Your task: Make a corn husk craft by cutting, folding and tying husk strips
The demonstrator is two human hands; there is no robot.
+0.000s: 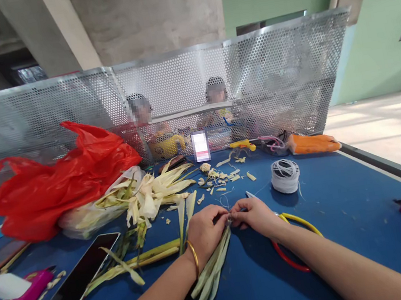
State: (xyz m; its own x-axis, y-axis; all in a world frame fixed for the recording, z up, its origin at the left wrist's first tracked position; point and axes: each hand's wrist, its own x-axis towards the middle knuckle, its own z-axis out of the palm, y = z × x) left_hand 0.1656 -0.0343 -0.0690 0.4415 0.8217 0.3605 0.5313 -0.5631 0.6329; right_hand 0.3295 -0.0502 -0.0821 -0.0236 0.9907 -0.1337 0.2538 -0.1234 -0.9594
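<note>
My left hand (206, 227), with a gold bangle at the wrist, is closed on the gathered top of a bundle of corn husk strips (214, 274). The strips hang toward me across the blue table. Right beside it, my right hand (251, 214) pinches at the bundle's tip, where thin white thread seems to run; what exactly lies between its fingertips is too small to make out. Scissors (295, 267) with red and yellow handles lie under my right forearm, partly hidden. A spool of white thread (285, 177) stands to the right of my hands.
Loose corn husks (150, 193) and a red plastic bag (63, 176) lie at the left, near a phone (76, 281). Husk scraps (222, 179) are scattered ahead. An orange packet (313, 143) sits before the perforated metal screen (178, 82). Two people are behind it.
</note>
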